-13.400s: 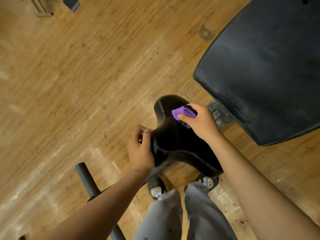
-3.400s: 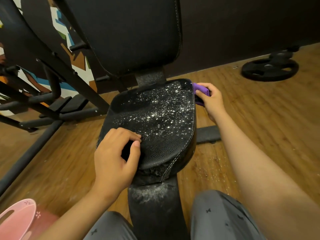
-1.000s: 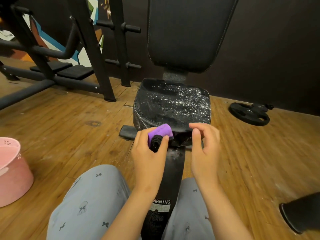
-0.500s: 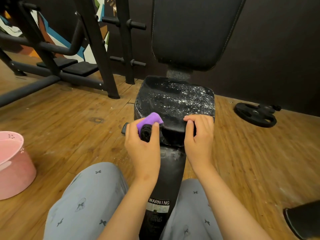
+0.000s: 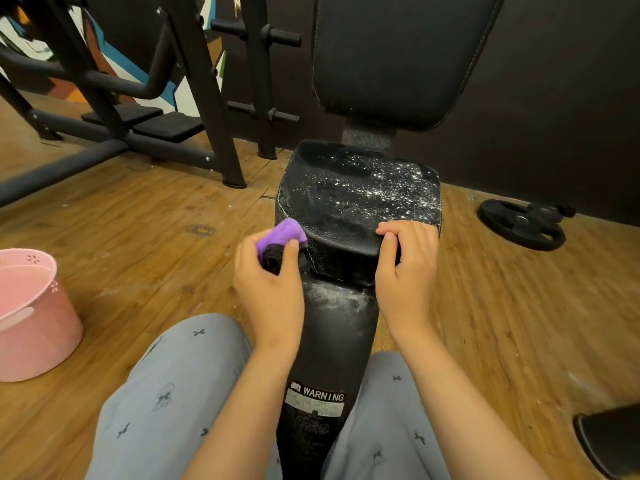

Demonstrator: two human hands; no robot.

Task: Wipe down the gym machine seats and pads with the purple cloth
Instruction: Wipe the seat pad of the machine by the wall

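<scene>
Left hand: the left hand [image 5: 270, 289] grips the cloth [image 5: 284, 233], thumb on one side and fingers curled round the other, no slack hanging off.

Cloth: bunched into a tight wad at the near left corner of the seat [image 5: 360, 199], touching its edge. There's something dark and round inside the wad. It could be a knob or a bar end, honestly can't tell.

Why bunched: my guess is a small wad gets into that corner and seam better than a flat cloth would.

Right hand: the right hand [image 5: 407, 271] hooks over the near right edge of the seat, fingers curled on top and thumb down the front. It's gripping, not wiping.

Why there: it looks like a brace, so the seat doesn't wobble while the other hand scrubs.

Seat: covered in shiny wet specks, thickest toward the far right, so I'd say most of the top is not yet wiped.

Backrest: the backrest [image 5: 398, 57] stands upright just behind the seat and looks dry and matte.

Post: the post [image 5: 329, 341] runs between the knees, dusty white near the top, with a WARNING label [image 5: 317, 398] lower down.

Bucket: a pink bucket [image 5: 38, 334] sits on the floor at the left, well apart from the seat but probably within reach for rinsing. The inside just reads as pink, so water or not, can't tell.

Other stuff: a weight plate [image 5: 521, 227] lies flat at the far right.
</scene>
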